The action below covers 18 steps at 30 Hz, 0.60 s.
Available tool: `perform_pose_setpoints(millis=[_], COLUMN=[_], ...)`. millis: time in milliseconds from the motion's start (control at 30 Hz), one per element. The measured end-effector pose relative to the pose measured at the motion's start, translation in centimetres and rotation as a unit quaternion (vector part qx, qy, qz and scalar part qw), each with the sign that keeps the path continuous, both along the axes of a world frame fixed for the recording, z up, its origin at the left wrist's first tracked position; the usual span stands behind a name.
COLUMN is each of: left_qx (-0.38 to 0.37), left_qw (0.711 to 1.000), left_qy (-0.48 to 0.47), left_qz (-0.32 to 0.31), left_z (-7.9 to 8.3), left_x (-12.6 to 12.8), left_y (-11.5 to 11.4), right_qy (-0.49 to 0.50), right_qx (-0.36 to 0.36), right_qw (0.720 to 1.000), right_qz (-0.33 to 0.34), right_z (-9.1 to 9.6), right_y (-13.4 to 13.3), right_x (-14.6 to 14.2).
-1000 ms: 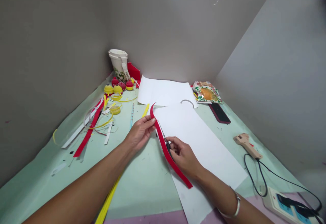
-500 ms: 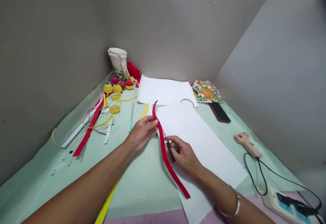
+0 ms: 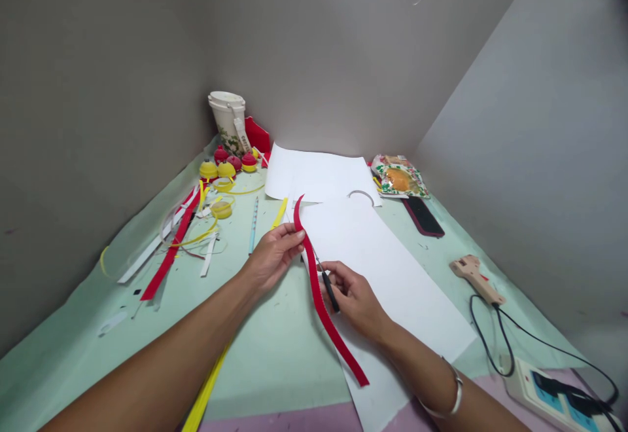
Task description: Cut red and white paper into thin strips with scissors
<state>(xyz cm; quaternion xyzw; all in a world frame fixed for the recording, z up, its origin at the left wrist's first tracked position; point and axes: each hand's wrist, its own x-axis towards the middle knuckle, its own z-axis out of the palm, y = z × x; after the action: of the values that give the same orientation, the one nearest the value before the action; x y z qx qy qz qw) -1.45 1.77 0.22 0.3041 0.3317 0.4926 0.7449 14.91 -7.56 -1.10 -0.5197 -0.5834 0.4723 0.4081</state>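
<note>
A long red strip curves down in front of me, its upper end bent to one side. My left hand pinches it between thumb and fingers near the top. Below that grip the strip hangs over the green table cover and a white sheet. Scissors with black handles are in my right hand, closed around them. Their blades point up toward my left fingers, close along the strip's right edge. Whether the blades touch the strip, I cannot tell. Under my left arm lies a yellow strip.
White sheets lie under and beyond my right hand. At left are red and white strips, yellow-and-red balls and a white bucket. A phone, glue gun, its cord and a power strip occupy the right.
The red strip's lower end has shifted slightly down and to the right. Both hands have stayed almost still.
</note>
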Motion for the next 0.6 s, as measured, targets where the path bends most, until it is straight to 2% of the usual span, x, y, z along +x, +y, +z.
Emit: perform_pose_setpoints(millis=[367, 600], left_qx=[-0.005, 0.0], left_qw=[1.0, 1.0], left_qy=[-0.001, 0.0], left_qz=[0.005, -0.001], left_z=[0.29, -0.13], left_x=[0.06, 0.03], left_y=[-0.03, 0.16], right_qy=[0.008, 0.005], right_qx=[0.002, 0.005], right_qw=[1.0, 1.0], right_qz=[0.007, 0.007], right_z=[-0.36, -0.34], right_y=[0.12, 0.05], right_x=[0.15, 0.15])
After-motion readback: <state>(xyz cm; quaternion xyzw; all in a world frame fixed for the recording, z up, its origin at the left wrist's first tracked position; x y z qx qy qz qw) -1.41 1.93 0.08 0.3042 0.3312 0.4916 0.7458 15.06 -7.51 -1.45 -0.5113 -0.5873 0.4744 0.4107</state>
